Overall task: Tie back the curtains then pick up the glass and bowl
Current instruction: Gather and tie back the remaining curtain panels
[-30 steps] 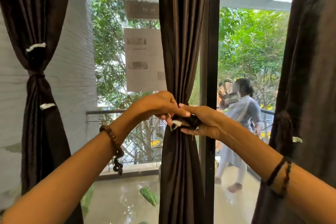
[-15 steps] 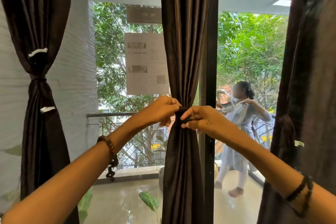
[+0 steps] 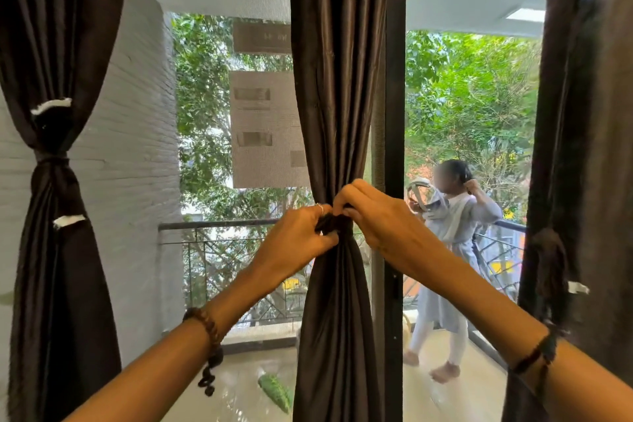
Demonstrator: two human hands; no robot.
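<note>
Change: left hand (image 3: 297, 240) and right hand (image 3: 378, 218) are now sitting closer together — both pinching the tie (image 3: 334, 222) on the middle curtain (image 3: 337, 96).
Room: balcony railing (image 3: 219, 225) is showing behind.

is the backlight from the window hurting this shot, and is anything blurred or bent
Head view: bright daylight behind leaves the middle curtain and both side curtains nearly black, folds faint; the left hand and right hand on the tie stay readable; the person on the balcony is soft, face blurred; papers on the glass unreadable; the wide lens bows the edge curtains.
</note>
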